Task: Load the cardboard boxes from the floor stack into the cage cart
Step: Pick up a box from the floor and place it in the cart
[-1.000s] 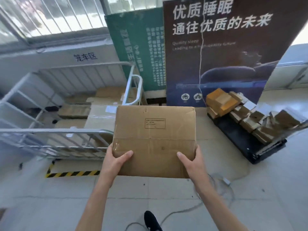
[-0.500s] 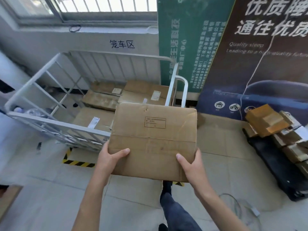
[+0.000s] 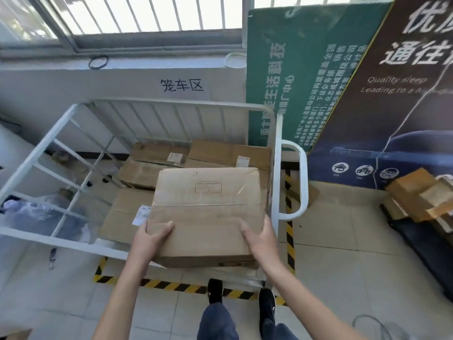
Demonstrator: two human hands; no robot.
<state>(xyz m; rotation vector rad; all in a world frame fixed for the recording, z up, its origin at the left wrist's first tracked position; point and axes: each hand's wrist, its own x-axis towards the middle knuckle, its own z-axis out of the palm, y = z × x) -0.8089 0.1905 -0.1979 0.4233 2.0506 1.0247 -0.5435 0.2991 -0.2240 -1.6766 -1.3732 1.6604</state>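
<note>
The cardboard box [image 3: 208, 212] is held level over the near right corner of the cage cart [image 3: 278, 153], its top face up and a printed rectangle showing near its far edge. The left hand [image 3: 152, 238] grips its near left corner and the right hand [image 3: 261, 238] its near right corner. Each thumb is pressed on the top face, and the other fingers are curled out of sight round the edges. Whether the box's underside touches the cart's near rail cannot be told, since the box hides it.

Below and beyond it, inside the cart, lie other flat boxes [image 3: 152, 168], some bearing white labels. Black-and-yellow hazard tape [image 3: 171, 284] marks the floor around the cart, and the person's two dark shoes [image 3: 215, 290] stand on it. To the right, well apart, a loose stack of cartons [image 3: 416, 192] sits on a dark platform. A green board [image 3: 294, 82] and a dark poster [image 3: 404, 114] lean against the wall behind.
</note>
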